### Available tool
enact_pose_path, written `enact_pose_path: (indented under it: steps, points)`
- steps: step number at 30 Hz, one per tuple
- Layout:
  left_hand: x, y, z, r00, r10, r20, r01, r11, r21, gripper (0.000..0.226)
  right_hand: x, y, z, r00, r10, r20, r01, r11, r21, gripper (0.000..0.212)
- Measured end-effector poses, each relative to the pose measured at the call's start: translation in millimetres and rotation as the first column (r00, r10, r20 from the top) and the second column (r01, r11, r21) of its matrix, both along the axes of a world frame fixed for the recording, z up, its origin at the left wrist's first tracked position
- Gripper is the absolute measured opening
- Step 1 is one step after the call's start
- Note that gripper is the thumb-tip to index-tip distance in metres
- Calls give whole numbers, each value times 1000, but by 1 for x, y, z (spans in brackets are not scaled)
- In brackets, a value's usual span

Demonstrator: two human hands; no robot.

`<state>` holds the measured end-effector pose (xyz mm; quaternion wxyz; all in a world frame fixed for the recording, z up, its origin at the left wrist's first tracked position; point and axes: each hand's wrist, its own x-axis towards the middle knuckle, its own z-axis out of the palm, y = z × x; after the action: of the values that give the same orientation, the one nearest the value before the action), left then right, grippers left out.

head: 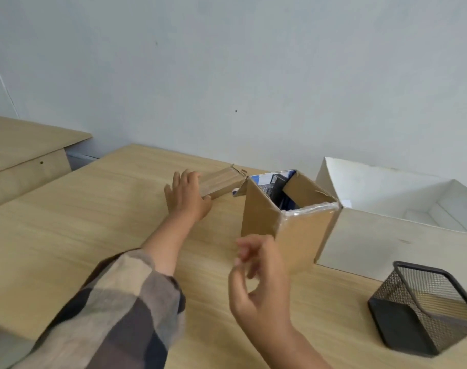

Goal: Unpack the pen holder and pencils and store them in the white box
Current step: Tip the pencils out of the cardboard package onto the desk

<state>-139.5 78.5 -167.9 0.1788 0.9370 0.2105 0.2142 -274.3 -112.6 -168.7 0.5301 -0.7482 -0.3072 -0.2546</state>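
Note:
A tall brown cardboard box stands open in the middle of the table, with a dark item and blue-white packaging inside. Its lid flap lies back to the left. My left hand rests flat against that flap, fingers spread. My right hand hovers in front of the box, fingers loosely curled and apart, holding nothing. A black mesh pen holder stands on the table at the near right. The white box sits open right of the cardboard box, touching it.
The wooden table stretches left and toward me. A second wooden desk stands at the far left with a gap between. A pale wall runs close behind the boxes.

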Motion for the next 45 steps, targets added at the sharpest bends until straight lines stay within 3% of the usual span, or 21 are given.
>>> enact_pose_path:
  steps: [2, 4, 8, 13, 17, 21, 24, 26, 30, 33, 37, 41, 45]
  points:
    - [13, 16, -4, 976, -42, -215, 61, 995, 83, 71, 6, 10, -6, 997, 30, -66, -38, 991, -130, 22]
    - [15, 25, -10, 935, -72, -347, 115, 988, 103, 67, 15, 16, -11, 989, 32, -141, -65, 971, -230, 21]
    - [-1, 36, -11, 956, -58, -288, 59, 998, -3, 50, 25, 19, -19, 949, 29, -315, -141, 930, -339, 21]
    - [-49, 73, -4, 957, 22, -291, -32, 999, -31, 70, 24, 19, -23, 916, -12, -402, -145, 923, -356, 22]
    - [-103, 100, -6, 949, -49, -311, 47, 999, -12, 70, 18, 16, -23, 878, -45, -477, -116, 946, -302, 22]
    - [-149, 88, 0, 941, -156, -301, 161, 987, -9, 68, -3, 4, -19, 880, 38, -473, -170, 956, -240, 31]
    - [-169, 60, 12, 920, -267, -288, 279, 960, 2, 67, -18, -10, -16, 880, 0, -475, -158, 943, -292, 25]
    - [-179, 35, 26, 888, -327, -324, 341, 940, -13, 68, -25, -28, -15, 881, -68, -469, -98, 942, -321, 20]
    - [-194, -14, 61, 747, -338, -573, 329, 936, -123, 91, -25, -73, -13, 854, -159, -496, -43, 927, -372, 7]
    - [-200, -54, 84, 701, -403, -588, 391, 907, -156, 87, -18, -107, -12, 805, -226, -548, 39, 943, -331, 19]
    - [-188, -96, 99, 722, -425, -546, 523, 852, 29, 86, -7, -146, -7, 702, -281, -654, 150, 956, -250, 25]
    - [-181, -133, 111, 781, -392, -487, 500, 859, 111, 93, 2, -164, -10, 667, -345, -660, 220, 938, -267, 32]
    - [-176, -170, 120, 813, -416, -407, 572, 701, 427, 72, 4, -174, -10, 654, -355, -669, 259, 935, -243, 32]
